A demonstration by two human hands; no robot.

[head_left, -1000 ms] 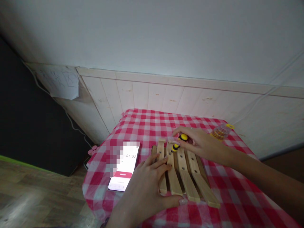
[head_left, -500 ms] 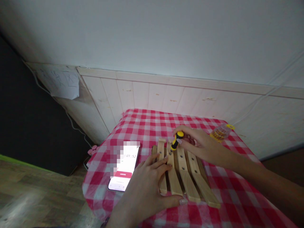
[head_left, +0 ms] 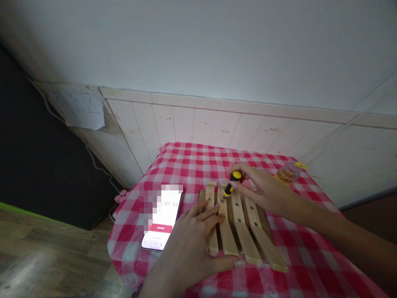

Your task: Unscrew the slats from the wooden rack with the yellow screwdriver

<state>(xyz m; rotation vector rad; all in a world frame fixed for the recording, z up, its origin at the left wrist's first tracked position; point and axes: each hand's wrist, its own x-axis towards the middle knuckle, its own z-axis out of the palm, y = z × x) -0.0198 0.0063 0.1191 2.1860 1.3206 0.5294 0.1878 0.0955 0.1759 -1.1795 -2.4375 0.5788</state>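
Note:
My right hand grips a small yellow-and-black screwdriver between thumb and fingers. The screwdriver leans, its tip at a screw in the second slat from the left of a wooden slatted piece. Several pale slats with bent ends lie side by side on it, with dark screw heads in the others. My left hand rests across the left slats, fingers stretched out and thumb along their near ends. The fingertips lie close to the screwdriver's tip.
A phone with a lit timer lies left of my left hand. A clear container with a yellow lid lies on its side at the back right. The red-and-white checked tablecloth reaches a panelled wall behind.
The fingers of my right hand have shifted slightly around the screwdriver handle, which has moved a little to the right at its top. My left hand and the wooden piece stay in place.

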